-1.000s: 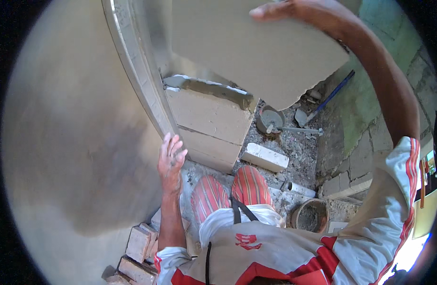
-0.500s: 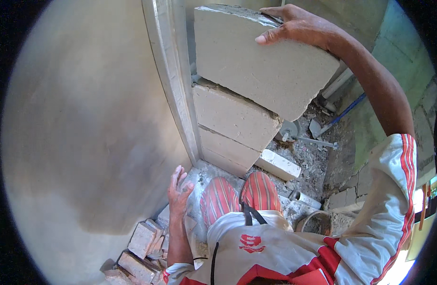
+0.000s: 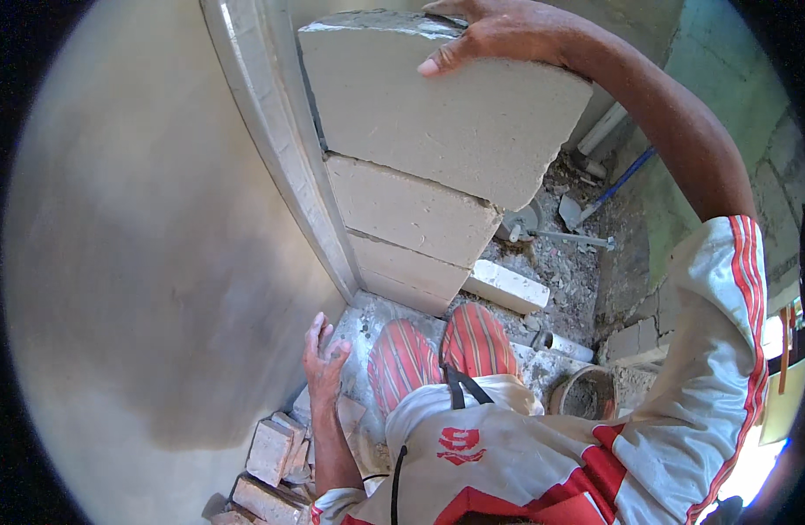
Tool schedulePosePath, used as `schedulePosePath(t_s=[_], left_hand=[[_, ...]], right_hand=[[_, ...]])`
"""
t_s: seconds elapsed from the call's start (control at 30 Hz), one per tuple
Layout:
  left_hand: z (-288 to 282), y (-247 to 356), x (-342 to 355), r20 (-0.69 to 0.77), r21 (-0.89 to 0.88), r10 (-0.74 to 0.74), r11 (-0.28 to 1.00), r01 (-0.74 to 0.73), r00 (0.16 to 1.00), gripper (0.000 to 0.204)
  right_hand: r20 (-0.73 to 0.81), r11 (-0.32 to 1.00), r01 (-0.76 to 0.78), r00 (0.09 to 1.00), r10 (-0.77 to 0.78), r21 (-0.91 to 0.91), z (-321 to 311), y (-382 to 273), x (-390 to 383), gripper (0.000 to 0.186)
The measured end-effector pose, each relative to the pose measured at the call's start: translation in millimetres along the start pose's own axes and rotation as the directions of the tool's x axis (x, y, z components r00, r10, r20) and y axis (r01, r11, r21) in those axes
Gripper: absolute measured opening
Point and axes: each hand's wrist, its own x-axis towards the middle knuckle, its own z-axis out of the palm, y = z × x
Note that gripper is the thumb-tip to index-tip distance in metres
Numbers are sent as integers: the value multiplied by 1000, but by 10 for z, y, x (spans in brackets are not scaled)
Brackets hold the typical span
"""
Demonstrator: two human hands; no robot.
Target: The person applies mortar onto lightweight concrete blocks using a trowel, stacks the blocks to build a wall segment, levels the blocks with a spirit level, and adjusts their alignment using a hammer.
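Observation:
My right hand [image 3: 498,33] grips the top edge of a large pale lightweight concrete block [image 3: 446,114], thumb on the near face and fingers over the top. The block sits on a stack of similar blocks [image 3: 411,206], its left end close to a metal door frame [image 3: 275,131]. Some whitish mortar [image 3: 402,31] shows along its top edge. Low on the left, my left hand [image 3: 322,359] is raised with fingers apart and slightly curled, holding nothing, close to the plastered wall [image 3: 157,262].
Broken block pieces [image 3: 271,451] lie piled at lower left. Right of the stack are a loose white block [image 3: 507,286], a blue-handled tool [image 3: 616,185] and rubble. A white pipe [image 3: 564,346] and a bucket [image 3: 586,394] of grey material stand near my right knee.
The big block has shifted left toward the frame and settled lower; the gap above the block beneath has narrowed. My right hand stays on it. My left hand looks much the same.

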Motion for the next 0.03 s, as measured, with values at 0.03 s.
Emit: schedulePosePath(t_s=[0.03], left_hand=[[8,-20,11,9,-5,-6,1000,6,1000,82]], right_hand=[[4,1000,-7,1000,7,-16,21,36,37,76]])
